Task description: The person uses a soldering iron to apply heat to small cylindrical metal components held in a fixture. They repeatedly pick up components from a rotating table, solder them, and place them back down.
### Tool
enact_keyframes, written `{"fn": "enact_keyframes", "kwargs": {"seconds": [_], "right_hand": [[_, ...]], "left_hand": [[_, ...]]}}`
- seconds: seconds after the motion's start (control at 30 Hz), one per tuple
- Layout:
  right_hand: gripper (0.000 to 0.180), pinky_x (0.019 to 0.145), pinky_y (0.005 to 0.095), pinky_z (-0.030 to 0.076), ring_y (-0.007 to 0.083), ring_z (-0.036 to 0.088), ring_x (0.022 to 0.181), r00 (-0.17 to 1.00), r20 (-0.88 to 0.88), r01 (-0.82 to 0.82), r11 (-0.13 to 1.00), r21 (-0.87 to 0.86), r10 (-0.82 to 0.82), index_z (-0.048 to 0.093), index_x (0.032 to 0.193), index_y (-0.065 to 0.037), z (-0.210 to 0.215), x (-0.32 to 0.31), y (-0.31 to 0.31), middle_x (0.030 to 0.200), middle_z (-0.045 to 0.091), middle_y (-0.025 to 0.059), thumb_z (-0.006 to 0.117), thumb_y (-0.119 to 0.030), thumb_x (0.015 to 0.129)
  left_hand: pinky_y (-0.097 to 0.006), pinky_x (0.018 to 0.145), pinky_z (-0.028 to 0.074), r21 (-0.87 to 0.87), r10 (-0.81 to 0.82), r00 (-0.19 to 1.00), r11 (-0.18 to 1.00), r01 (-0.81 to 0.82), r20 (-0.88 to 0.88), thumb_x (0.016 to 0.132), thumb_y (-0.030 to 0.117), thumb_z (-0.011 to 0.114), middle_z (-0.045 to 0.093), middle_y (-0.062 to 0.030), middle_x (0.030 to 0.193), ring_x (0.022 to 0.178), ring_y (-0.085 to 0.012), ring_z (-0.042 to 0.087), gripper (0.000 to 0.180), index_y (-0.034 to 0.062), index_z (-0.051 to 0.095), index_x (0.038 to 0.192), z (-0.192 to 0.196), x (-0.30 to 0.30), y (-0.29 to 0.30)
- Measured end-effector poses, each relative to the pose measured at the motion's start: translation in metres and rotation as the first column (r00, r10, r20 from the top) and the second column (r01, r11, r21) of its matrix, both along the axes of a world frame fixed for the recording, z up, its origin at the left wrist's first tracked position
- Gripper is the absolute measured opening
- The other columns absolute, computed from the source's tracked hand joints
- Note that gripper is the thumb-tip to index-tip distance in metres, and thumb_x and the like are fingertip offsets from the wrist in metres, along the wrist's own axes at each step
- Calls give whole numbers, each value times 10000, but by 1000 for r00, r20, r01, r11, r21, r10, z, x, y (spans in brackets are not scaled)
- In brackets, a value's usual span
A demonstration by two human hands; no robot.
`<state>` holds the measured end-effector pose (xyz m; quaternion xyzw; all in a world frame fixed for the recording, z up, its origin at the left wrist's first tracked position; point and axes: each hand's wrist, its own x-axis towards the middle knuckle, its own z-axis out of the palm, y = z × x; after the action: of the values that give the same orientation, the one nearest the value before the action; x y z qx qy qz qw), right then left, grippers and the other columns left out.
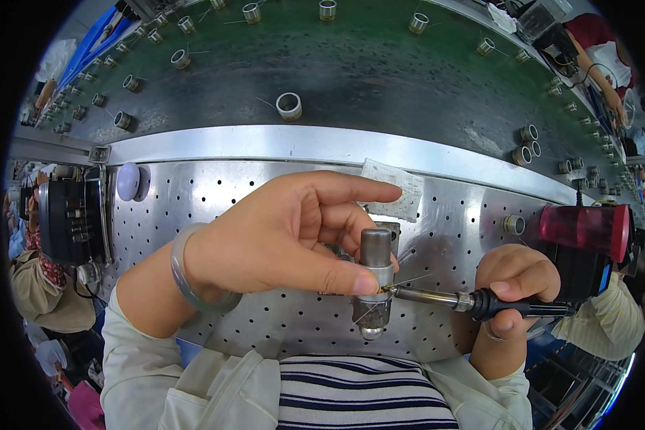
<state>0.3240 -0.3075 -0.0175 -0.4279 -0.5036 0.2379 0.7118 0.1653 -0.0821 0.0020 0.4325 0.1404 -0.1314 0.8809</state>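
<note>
My right hand [516, 287] grips a soldering iron [480, 302] with a black handle, fingers wrapped around it. The iron's metal tip points left and meets the side of a small metal ring [381, 278], where a thin wire sticks out. That ring is seated around a dark steel post [375, 247] on a fixture with a rounded shiny lower end [371, 332]. My left hand [294, 233] holds the ring from the left, thumb pressed to its side near the iron's tip. Its index finger stretches out above the post; the other fingers curl behind, partly hidden.
A perforated metal worktop [222, 188] lies under my hands, with a pale pad [401, 190] behind the post. A green belt [365, 79] beyond the metal rail carries several rings with wires. A pink container [584, 231] stands right, a black device [68, 222] left. Other people sit at both sides.
</note>
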Motion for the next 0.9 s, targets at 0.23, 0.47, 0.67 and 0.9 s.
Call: {"fn": "enact_keyframes", "kwargs": {"seconds": [0.23, 0.47, 0.67, 0.9], "right_hand": [[289, 439, 267, 444, 196, 571, 482, 1000, 10, -5, 1000, -13, 5, 602, 875, 56, 0, 2, 0, 638, 601, 127, 786, -43, 675], [278, 443, 269, 446, 197, 571, 481, 1000, 17, 2, 1000, -16, -1, 605, 868, 49, 0, 2, 0, 637, 603, 121, 782, -49, 677], [238, 424, 264, 417, 179, 546, 467, 999, 7, 44, 999, -16, -44, 587, 861, 38, 0, 3, -4, 624, 585, 104, 754, -74, 732], [267, 398, 249, 380, 141, 500, 435, 980, -159, 115, 993, -19, -117, 549, 861, 27, -4, -1, -3, 601, 551, 75, 750, -123, 772]], "left_hand": [[-240, 776, 560, -6, 11, 1000, 1000, -11, -16, 701, -124, 693, 641, -201, 997, 934, -206, 647, 758, -74, 331, 1365, 0, 2, -1], [-212, 736, 545, 27, 14, 999, 1000, -13, -33, 712, -78, 694, 637, -158, 984, 941, -181, 634, 738, -67, 347, 1363, 7, 2, -5], [-211, 728, 529, -14, -9, 1000, 1000, 9, -24, 709, -54, 701, 637, -163, 997, 891, -149, 629, 746, -57, 351, 1368, 3, 6, -5], [-217, 754, 516, -123, -84, 996, 989, 85, 14, 722, -69, 698, 636, -166, 1034, 899, -142, 625, 763, -15, 336, 1392, -5, 4, 7]]}}
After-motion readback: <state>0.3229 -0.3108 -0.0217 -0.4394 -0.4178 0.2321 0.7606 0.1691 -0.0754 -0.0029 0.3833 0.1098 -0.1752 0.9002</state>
